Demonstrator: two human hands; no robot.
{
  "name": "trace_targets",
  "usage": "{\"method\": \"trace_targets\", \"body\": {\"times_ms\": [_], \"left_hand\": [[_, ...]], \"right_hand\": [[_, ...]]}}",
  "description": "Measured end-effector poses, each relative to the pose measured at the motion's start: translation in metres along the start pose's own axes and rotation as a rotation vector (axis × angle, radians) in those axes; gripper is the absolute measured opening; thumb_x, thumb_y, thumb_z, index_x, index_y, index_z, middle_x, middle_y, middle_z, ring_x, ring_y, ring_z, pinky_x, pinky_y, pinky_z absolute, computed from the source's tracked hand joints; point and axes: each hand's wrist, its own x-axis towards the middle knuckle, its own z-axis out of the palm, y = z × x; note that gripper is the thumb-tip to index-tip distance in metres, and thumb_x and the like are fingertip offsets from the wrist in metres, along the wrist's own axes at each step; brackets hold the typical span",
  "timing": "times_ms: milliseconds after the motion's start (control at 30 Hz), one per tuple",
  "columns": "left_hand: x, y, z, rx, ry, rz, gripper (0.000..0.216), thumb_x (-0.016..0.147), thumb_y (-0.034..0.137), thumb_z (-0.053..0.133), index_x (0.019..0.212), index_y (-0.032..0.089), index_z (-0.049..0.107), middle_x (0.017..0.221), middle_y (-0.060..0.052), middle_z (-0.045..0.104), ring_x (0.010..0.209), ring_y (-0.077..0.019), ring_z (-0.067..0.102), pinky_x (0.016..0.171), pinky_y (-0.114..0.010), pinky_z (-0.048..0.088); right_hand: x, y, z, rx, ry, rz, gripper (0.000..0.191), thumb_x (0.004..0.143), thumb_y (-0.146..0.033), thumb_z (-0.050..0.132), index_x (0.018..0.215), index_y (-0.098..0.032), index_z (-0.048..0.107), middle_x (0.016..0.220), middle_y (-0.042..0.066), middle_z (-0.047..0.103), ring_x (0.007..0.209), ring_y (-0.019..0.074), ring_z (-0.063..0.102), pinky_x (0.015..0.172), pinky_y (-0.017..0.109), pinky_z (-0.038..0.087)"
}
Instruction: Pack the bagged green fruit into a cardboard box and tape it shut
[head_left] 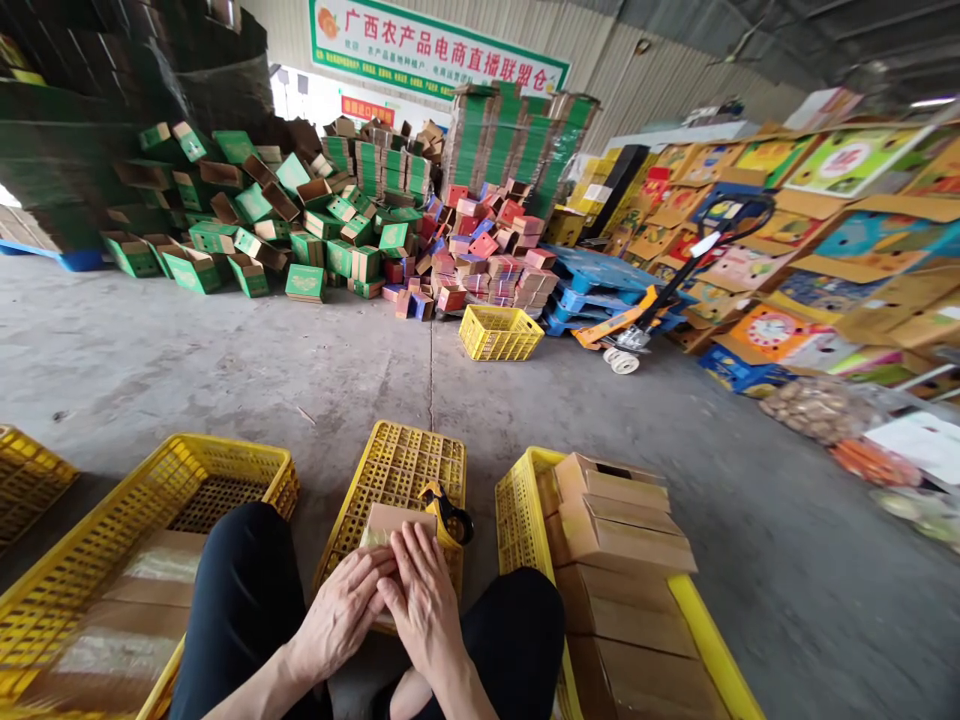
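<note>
A small brown cardboard box (390, 522) lies on an upturned yellow plastic crate (401, 465) between my knees. My left hand (345, 605) and my right hand (420, 590) both rest on the box's near side, fingers stretched flat and pressed onto it, thumbs close together. A yellow and black tape dispenser (450, 512) lies on the crate just right of the box, touching neither hand.
A yellow crate (172, 480) at my left holds flat brown boxes; another (517, 500) at my right holds stacked closed boxes (622, 530). Across the concrete floor lie piles of green cartons (247, 220), red cartons (487, 255), a yellow basket (499, 333) and a pallet jack (637, 330).
</note>
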Motion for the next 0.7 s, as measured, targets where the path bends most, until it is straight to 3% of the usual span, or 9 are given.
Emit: {"method": "trace_targets", "body": {"times_ms": [167, 433, 700], "left_hand": [[-0.004, -0.007, 0.012, 0.069, 0.072, -0.057, 0.055, 0.109, 0.034, 0.046, 0.164, 0.026, 0.039, 0.16, -0.008, 0.054, 0.147, -0.0225, 0.052, 0.124, -0.04, 0.042], [-0.005, -0.006, 0.019, 0.253, 0.064, -0.101, 0.059, 0.11, 0.03, 0.043, 0.167, 0.029, 0.028, 0.165, -0.003, 0.047, 0.152, -0.0207, 0.045, 0.129, -0.041, 0.033], [-0.005, -0.001, 0.024, 0.296, 0.091, -0.183, 0.062, 0.11, 0.033, 0.044, 0.168, 0.03, 0.021, 0.168, 0.0, 0.043, 0.157, -0.019, 0.036, 0.129, -0.04, 0.031]], "right_hand": [[-0.011, 0.0, -0.003, -0.019, 0.011, -0.038, 0.077, 0.107, -0.054, 0.049, 0.168, -0.017, 0.022, 0.167, 0.013, 0.039, 0.151, 0.0357, 0.044, 0.117, 0.053, 0.051], [-0.01, 0.001, 0.001, -0.014, 0.047, 0.002, 0.074, 0.107, -0.054, 0.049, 0.168, -0.02, 0.026, 0.166, 0.011, 0.042, 0.149, 0.0344, 0.048, 0.117, 0.052, 0.051], [-0.031, 0.012, -0.011, -0.008, -0.019, -0.047, 0.079, 0.104, -0.038, 0.058, 0.17, -0.021, 0.018, 0.169, 0.009, 0.039, 0.15, 0.0335, 0.047, 0.117, 0.047, 0.052]]}}
